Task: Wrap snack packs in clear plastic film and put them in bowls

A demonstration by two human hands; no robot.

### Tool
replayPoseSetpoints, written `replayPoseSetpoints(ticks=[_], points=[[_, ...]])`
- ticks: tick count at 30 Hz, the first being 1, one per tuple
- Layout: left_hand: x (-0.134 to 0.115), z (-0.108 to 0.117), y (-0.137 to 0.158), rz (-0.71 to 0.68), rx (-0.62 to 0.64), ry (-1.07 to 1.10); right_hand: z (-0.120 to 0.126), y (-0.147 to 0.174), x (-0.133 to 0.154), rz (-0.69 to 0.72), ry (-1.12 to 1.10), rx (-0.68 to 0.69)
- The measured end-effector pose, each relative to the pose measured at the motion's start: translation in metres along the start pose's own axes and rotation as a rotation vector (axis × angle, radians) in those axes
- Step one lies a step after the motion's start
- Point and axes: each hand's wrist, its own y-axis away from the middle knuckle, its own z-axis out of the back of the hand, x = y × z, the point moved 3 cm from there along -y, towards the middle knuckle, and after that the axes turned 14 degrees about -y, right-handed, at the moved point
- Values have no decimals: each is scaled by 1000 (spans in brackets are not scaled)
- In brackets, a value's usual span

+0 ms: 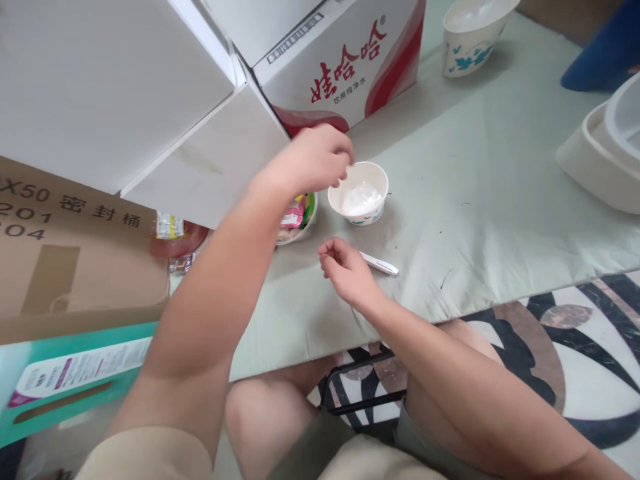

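My left hand hangs over the left rim of a white paper bowl, its fingers curled down and slightly blurred. Whatever may be between those fingers is hidden. Inside the bowl lies clear crumpled plastic. Partly behind my left forearm is a round container with colourful packets. In front of the bowl, my right hand is loosely closed, with nothing visible in it. A slim white penlike tool lies on the cloth just beside it, one end hidden by the hand.
A white and red carton and white boxes stand behind and to the left. Brown cardboard is at the left edge. Another paper bowl and stacked white containers sit to the right on the pale green tablecloth.
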Motion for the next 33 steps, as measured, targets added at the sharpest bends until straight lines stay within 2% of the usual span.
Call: replayPoseSetpoints(ticks=[4,6,7,9,11,13,16,19,22,26,33], points=[[59,63,86,25,-202,396,0,7,-2,33,55,14],[98,81,130,47,-339,545,0,11,-4,42,97,17],[118,83,148,90,-403,592,0,13,-5,42,118,16],[154,76,175,189,-432,640,-1,15,-8,45,159,6],[182,62,188,296,-376,683,-3,10,-9,50,189,-43],[198,48,192,366,-242,701,-8,0,-7,49,183,-160],[208,37,189,350,-29,678,-20,-19,-4,-2,157,-346],[212,37,186,283,43,637,-37,-34,0,-66,168,-432],[215,42,184,265,52,631,-53,-41,3,-117,153,-466],[216,50,181,288,19,669,-66,-46,4,-210,71,-443],[210,54,181,309,-43,604,-67,-57,14,-108,-41,-404]])
